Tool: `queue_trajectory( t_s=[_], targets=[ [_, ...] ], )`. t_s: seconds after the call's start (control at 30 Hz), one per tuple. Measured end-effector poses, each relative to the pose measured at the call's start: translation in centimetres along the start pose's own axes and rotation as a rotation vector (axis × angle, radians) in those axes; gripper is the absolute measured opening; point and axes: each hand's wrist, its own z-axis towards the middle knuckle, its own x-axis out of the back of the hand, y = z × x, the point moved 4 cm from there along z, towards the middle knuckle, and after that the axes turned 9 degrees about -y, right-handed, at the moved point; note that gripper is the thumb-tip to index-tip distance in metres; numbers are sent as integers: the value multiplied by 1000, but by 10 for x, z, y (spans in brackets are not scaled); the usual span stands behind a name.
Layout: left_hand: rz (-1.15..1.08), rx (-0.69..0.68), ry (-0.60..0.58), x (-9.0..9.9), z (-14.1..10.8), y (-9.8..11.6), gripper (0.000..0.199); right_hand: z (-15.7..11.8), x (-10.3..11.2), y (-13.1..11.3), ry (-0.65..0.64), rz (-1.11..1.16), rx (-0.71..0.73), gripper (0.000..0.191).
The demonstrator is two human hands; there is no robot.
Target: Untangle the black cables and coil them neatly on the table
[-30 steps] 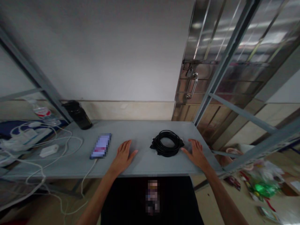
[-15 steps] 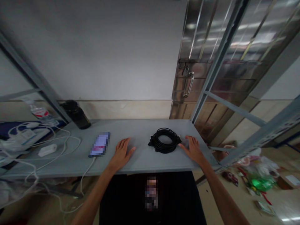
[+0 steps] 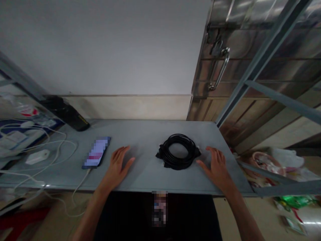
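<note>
Two hands spread: left hand (image 3: pixel 117 169), right hand (image 3: pixel 217 168) flank cable coil (image 3: pixel 168 160); bottle (image 3: pixel 71 115) lettering (yellow) unreadable.

Open lane across desk (image 3: pixel 145 134) between left hand (image 3: pixel 116 170) and coil (image 3: pixel 178 163); narrower strip behind coil, wall (image 3: pixel 120 50) closing it off. Coil blocks inward path of right hand (image 3: pixel 217 167). Leftward: phone (image 3: pixel 97 152), then looping cords (image 3: pixel 75 147); bottle (image 3: pixel 69 113) obstructs back-left; post (image 3: pixel 239 91) bounds back-right corner.

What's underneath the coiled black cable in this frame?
The coiled black cable rests on the grey tabletop, whose surface shows through the middle of the ring. Whatever lies directly beneath the loops is covered by them and cannot be seen.
</note>
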Motion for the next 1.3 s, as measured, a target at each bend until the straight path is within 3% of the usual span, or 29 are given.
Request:
queue_trajectory(
  t_s=[0.17, 0.93, 1.3],
  targets=[
    [24, 30, 0, 4, -1, 3, 59, 0, 8, -4, 16, 24, 20, 82],
    [2, -8, -51, 4, 1, 10, 70, 0, 22, -7, -18, 21, -75, 55],
    [103, 37, 17, 6, -2, 14, 69, 0, 21, -4, -7, 73, -41, 66]
  ],
)
